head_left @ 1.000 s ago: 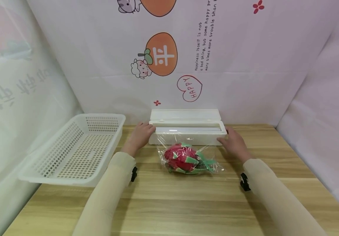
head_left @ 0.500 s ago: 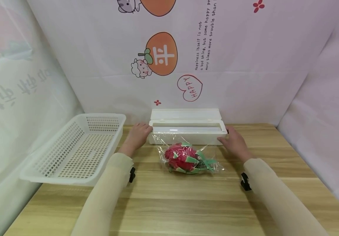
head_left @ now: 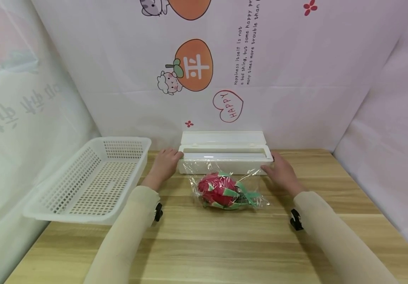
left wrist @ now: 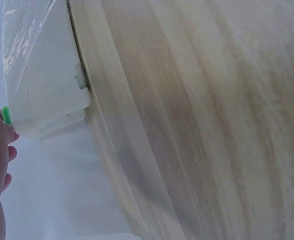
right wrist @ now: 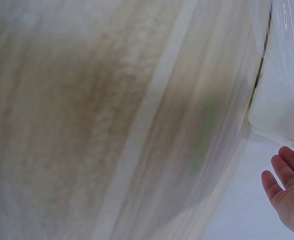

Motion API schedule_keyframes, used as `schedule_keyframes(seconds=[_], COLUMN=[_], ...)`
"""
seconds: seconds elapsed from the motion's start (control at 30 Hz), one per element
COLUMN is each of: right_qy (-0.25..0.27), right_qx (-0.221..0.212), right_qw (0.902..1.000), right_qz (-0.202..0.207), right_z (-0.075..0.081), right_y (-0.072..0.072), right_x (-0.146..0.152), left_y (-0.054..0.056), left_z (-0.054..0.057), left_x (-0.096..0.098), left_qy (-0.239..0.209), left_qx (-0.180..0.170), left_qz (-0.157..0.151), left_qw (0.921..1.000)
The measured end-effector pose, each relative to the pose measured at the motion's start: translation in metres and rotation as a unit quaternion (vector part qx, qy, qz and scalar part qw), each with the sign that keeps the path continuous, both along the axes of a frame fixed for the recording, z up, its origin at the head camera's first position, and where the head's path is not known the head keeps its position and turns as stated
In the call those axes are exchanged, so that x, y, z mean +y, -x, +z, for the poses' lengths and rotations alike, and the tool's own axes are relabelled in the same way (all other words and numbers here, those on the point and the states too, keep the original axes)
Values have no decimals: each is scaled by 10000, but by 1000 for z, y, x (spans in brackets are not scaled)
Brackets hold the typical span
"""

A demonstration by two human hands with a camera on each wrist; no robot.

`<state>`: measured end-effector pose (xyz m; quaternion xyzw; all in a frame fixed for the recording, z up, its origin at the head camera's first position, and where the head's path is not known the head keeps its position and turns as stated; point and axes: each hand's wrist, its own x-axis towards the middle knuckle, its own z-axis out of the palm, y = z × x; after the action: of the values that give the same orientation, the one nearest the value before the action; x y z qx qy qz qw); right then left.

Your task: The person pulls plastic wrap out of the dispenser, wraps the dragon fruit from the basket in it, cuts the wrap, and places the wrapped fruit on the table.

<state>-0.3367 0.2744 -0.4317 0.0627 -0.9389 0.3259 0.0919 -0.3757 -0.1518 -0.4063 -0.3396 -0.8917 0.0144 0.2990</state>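
Observation:
A long white cling film dispenser box (head_left: 221, 167) stands near the back of the table with its lid (head_left: 223, 138) raised. Clear film (head_left: 250, 177) hangs over its front and covers a red and green dragon fruit (head_left: 218, 191). At the box's left end, my left hand (head_left: 164, 163) pinches a small green tab, probably a slide cutter (left wrist: 6, 115), between thumb and fingers. My right hand (head_left: 280, 171) holds the opposite end, thumb on the front face and other fingers partly hidden around the end. In the right wrist view, several fingers (right wrist: 282, 172) extend past the box.
A white perforated plastic basket (head_left: 127, 189) rests at the left of the wooden table (head_left: 225, 248). Printed white cloth (head_left: 282, 79) rises behind the box and along both sides.
My left hand has shifted slightly left along the box's end. The film's left edge has spread a little leftwards. My right hand, the box and the dragon fruit stay in place.

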Motion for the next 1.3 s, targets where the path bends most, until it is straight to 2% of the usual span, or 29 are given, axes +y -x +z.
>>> schedule_keyframes(seconds=[0.4,0.7,1.1,1.3], right_qy=[8,-38,-301,-479], right_qx=[15,86,508,942], right_qw=[10000,9999,9980,9942], right_qz=[-73,-50,-234,-182], right_z=[1,4,3,3], right_y=[-2,-5,-12,-15], right_x=[-2,-2,-4,-6], left_y=[-6,-15,-22,-23], left_z=[-3,-4,-10,-8], left_x=[-5,-6,6,13], left_qy=[-187,-321,120,341], left_qx=[403,1024,1062,874], left_qz=[-18,-489,-660,-654], left_qw=[9990,9930,9921,9934])
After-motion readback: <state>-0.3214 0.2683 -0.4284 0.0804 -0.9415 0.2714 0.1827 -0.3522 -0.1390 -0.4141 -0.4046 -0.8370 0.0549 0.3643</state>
